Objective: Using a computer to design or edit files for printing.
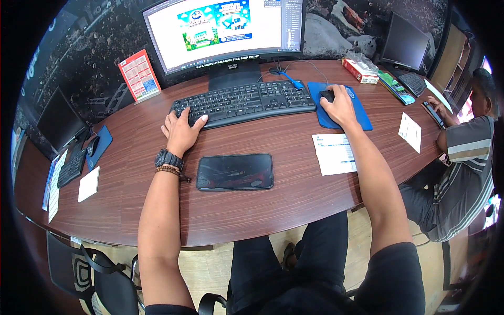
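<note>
My left hand (181, 130) rests at the left end of a black keyboard (247, 103), fingers spread over its keys and edge. A dark watch (169, 158) and a beaded bracelet (170, 170) circle that wrist. My right hand (340, 107) is wrapped over a black computer mouse (327, 95) on a blue mouse pad (362, 114). Behind the keyboard stands a monitor (268, 39) showing a blue and green design in an editing window. Between my forearms lies a black smartphone (235, 172), its screen dark. Under my right forearm is a printed sheet (332, 155), partly covered.
The brown wooden desk (126, 205) curves around me. A red desk calendar (139, 76) stands left of the monitor. Other monitors (62, 121) and keyboards sit at both ends. At the right, a person (467, 152) in a striped shirt holds a phone. An office chair (113, 278) stands lower left.
</note>
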The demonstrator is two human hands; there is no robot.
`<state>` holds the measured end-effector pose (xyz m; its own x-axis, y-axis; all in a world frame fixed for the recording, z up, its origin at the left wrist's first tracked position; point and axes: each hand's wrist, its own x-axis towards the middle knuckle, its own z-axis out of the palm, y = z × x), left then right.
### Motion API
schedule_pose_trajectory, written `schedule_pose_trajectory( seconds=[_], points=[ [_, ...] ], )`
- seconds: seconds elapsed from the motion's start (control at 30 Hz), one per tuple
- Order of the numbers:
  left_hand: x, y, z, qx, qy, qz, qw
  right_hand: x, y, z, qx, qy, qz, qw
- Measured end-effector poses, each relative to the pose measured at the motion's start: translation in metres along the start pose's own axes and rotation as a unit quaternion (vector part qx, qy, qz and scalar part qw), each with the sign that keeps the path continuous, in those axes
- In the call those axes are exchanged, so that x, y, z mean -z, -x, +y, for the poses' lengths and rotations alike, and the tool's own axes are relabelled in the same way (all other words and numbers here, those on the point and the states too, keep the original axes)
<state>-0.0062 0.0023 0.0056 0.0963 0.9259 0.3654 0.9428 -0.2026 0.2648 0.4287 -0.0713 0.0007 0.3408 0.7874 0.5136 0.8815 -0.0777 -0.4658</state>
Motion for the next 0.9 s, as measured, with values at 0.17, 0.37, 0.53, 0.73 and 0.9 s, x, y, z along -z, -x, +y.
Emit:
schedule_pose_trajectory(
  seconds=[0.17,0.37,0.53,0.73,0.9],
  points=[
    [-0.0007,0.0004,0.0004,0.002,-0.004,-0.001,1.0,-0.0013,0.0017,0.0022,0.012,-0.013,0.012,1.0],
    [0.0006,0.0009,-0.0006,0.005,-0.005,-0.002,1.0,-0.0003,0.0027,0.0007,0.03,-0.03,0.003,0.999],
    [0.0002,0.0006,-0.0003,0.003,-0.006,-0.002,1.0,-0.0004,0.0026,0.0018,0.034,-0.035,0.008,0.999],
    [-0.0016,0.0006,-0.0009,0.002,-0.006,0.006,1.0,0.0005,0.0027,0.0012,0.034,-0.036,0.0,0.999],
    [-0.0015,0.0006,-0.0011,0.002,-0.007,0.005,1.0,0.001,0.0029,0.0004,0.037,-0.037,-0.002,0.999]
  ],
)
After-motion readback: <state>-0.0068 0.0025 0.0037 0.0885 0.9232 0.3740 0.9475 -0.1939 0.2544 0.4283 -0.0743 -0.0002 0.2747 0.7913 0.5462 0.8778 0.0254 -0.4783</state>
